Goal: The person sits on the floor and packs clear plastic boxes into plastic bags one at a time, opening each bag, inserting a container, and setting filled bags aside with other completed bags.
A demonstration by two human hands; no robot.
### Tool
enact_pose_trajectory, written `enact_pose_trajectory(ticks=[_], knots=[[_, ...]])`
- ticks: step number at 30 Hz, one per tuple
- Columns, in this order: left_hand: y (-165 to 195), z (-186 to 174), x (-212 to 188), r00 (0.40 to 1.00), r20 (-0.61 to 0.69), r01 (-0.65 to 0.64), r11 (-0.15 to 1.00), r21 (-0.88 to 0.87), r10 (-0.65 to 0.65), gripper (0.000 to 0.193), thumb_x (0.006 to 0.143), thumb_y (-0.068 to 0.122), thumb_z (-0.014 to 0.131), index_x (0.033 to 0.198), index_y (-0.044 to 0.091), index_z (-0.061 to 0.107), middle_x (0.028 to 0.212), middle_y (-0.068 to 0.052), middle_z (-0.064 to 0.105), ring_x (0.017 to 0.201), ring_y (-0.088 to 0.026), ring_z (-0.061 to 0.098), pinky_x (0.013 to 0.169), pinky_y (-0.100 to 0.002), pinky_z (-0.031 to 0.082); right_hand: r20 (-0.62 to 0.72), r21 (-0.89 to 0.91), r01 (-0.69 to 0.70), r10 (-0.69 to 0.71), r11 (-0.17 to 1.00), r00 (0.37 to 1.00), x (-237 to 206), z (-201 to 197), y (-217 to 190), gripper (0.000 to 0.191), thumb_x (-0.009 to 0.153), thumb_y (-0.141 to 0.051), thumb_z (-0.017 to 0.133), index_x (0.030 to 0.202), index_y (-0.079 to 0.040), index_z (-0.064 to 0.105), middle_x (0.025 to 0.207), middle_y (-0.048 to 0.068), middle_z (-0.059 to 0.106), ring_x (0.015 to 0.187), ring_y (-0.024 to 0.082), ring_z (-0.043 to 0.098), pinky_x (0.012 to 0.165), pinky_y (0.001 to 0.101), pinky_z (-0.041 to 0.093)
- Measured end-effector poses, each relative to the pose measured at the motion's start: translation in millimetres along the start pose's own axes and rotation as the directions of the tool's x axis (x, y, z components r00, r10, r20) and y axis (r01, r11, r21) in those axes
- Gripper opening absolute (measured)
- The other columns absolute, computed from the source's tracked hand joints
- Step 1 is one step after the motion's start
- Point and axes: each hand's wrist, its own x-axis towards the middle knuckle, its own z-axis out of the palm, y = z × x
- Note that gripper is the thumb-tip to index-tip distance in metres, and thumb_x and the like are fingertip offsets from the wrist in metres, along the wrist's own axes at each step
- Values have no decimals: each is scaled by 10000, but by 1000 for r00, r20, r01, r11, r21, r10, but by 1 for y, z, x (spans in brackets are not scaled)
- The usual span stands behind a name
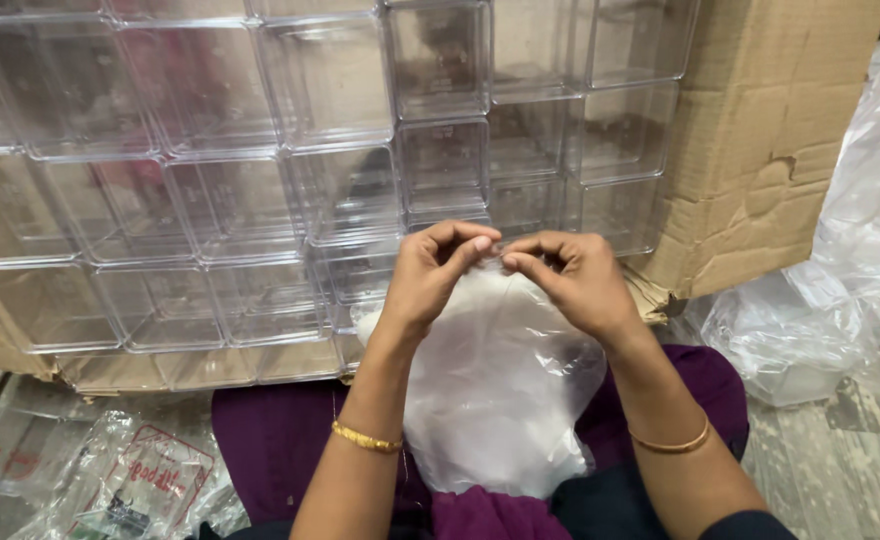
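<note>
- Thin film at the bag mouth could tear if the two pinches pull apart too hard; both grips sit on the same short stretch of edge, so my guess is the strain lands there.
- The film looks slick. A fingertip pinch could slip and the bag would drop into the lap, onto the purple cloth just below the grip.
- Whatever is inside the bag is hidden by the cloudy plastic; cannot tell its shape, so cannot judge whether it would spill.
- The stack of clear plastic boxes stands just beyond the grip. A jerk forward of the knuckles could knock the nearest ones, judging by how close they look.
- Left hand: wrist bent, fingers curled in, thumb and forefinger closed on the top edge of the bag. A gold bangle sits on the forearm below.
- Right hand: mirrors it, fingers curled, thumb and forefinger pinched on the same edge. The fingertips of both hands are touching or nearly so.
- Bag location: hanging straight down from the two pinches, between the forearms, its lower end resting on the lap.
- To the right of the grip: a cardboard flap, and further right, loose clear plastic wrap, well apart from the hands.
- Below left of the grip: printed plastic packets on the floor, untouched.
</note>
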Motion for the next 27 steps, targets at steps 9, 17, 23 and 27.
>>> enact_pose_trajectory(ticks=[9, 17, 23, 27], knots=[[19, -46, -12, 990, 120, 85, 992, -95, -74, 322, 1038, 342, 659, 849, 84, 622, 785, 43, 571, 723, -55, 496, 670, -229, 422, 233, 684, -250, 119, 685, 965, 29, 16, 19, 188, 987, -250, 745, 961, -74, 805, 730, 35, 676, 525, 55, 493, 468, 197, 375], [92, -126, 1, 999, 40, -18, 997, 71, 16, 327, 945, 361, 738, 800, 159, 526, 690, 51, 484, 616, -66, 415, 557, -216, 354, 175, 922, 74, -576, 381, 798, 61, 13, -16, 188, 936, -181, 837, 1018, -41, 742, 996, 94, 730, 940, 196, 661, 927, 343, 564], [150, -157, 60, 925, -60, -222, 663, 715, 375, 338, 972, 336, 774, 842, 89, 583, 727, -3, 593, 654, -123, 548, 580, -285, 446, -63, 336, 565, -581, 754, 812, 164, 8, -67, 167, 1053, 30, 702, 1024, -33, 551, 886, 34, 557, 749, 105, 526, 673, 243, 474], [171, -162, 123, 645, -9, -256, 228, 939, 764, 200, 1032, 196, 694, 986, 6, 655, 758, -170, 706, 691, -355, 695, 636, -470, 503, -262, -300, 638, -704, 710, 660, 270, 34, -76, 201, 1094, -90, 669, 942, 8, 581, 777, 100, 592, 684, 182, 510, 633, 336, 401]])
